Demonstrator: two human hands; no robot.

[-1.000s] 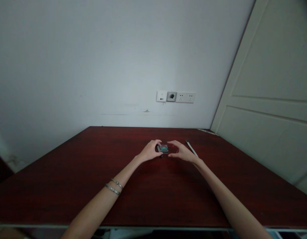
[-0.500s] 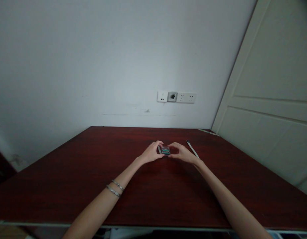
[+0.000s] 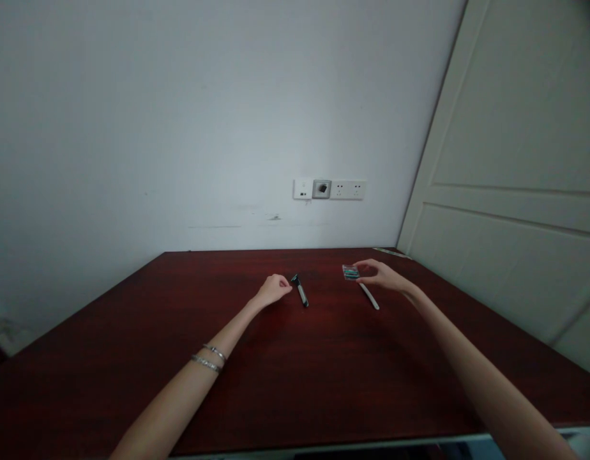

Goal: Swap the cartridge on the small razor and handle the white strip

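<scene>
My right hand [image 3: 378, 276] pinches a small clear plastic case [image 3: 351, 273] between thumb and fingers, above the table. Teal and dark strips show inside the case; it looks like a pack of razor blade cartridges. Under and beside that hand lies a slim white handle [image 3: 370, 297], its far end hidden behind the case and fingers. My left hand [image 3: 274, 289] rests by the table surface with its fingers curled together, and nothing shows in them. Just right of its fingertips a razor [image 3: 301, 292] with a dark head and a grey-and-black handle lies on the table, apart from the hand.
The dark red wooden table [image 3: 257, 377] runs back to a pale wall. Wall sockets [image 3: 329, 189] sit above its rear edge. A white panelled door [image 3: 510, 191] stands along the right side. A thin pale strip [image 3: 392, 252] lies at the far right corner.
Both hands were together at the case; now my left hand has let go and moved left. My right hand has carried the case right, over the white handle. The razor is now uncovered.
</scene>
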